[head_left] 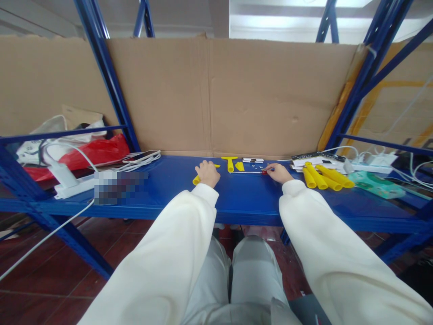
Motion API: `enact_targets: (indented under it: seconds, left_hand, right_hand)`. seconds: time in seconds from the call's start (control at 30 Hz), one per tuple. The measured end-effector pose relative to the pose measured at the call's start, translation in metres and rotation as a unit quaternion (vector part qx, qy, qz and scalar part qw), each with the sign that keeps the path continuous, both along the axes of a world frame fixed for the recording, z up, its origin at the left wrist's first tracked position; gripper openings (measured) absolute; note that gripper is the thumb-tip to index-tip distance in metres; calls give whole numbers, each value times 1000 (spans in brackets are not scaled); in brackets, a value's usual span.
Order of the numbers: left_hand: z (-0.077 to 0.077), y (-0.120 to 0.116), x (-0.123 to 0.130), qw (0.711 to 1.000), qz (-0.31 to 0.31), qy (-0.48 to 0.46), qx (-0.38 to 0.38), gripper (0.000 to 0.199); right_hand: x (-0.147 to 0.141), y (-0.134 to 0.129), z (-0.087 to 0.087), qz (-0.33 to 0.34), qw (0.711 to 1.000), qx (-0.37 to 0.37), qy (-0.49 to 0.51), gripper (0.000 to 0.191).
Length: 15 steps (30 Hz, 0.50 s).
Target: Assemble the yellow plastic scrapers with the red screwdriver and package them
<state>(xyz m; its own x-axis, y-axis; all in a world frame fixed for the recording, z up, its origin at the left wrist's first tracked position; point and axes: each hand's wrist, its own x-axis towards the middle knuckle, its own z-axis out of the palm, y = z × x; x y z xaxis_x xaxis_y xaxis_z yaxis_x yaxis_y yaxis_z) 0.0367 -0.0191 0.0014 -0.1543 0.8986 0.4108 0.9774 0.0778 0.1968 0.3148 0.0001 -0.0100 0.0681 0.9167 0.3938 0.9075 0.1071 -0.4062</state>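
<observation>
My left hand (207,173) is closed around a yellow plastic piece (196,180). Parts of that piece show on both sides of the fingers; the rest is hidden. On the right, my right hand (278,173) has its fingers pinched at the red handle of a screwdriver (246,172), whose thin shaft points left, low over the blue shelf. Between the hands lie a yellow T-shaped plastic piece (230,164) and a smaller yellow piece (240,166). A few tiny bits, too small to identify, are by my right fingertips.
Several yellow tubes (325,177) lie right of my right hand, beside a green packet (377,184) and a white power strip (372,166). Another power strip (79,184) and a phone (142,156) are at left. A cardboard wall (162,95) stands behind the blue shelf (250,203).
</observation>
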Motion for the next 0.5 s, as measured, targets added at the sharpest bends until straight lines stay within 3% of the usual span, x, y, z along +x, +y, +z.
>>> enact_targets:
  seconds: [0.13,0.37,0.5]
  left_hand:
    - [-2,3,0,999,-36,10,7,40]
    - [-3,8,-4,996,8,-4,-83,47]
    - [-1,5,-5,996,8,3,-88,45]
  right_hand:
    - [1,2,-2,2,1000,4,0,28]
    - [5,8,-6,11,1000,15,-12,27]
    - [5,6,-6,18,1000,6,-18,28]
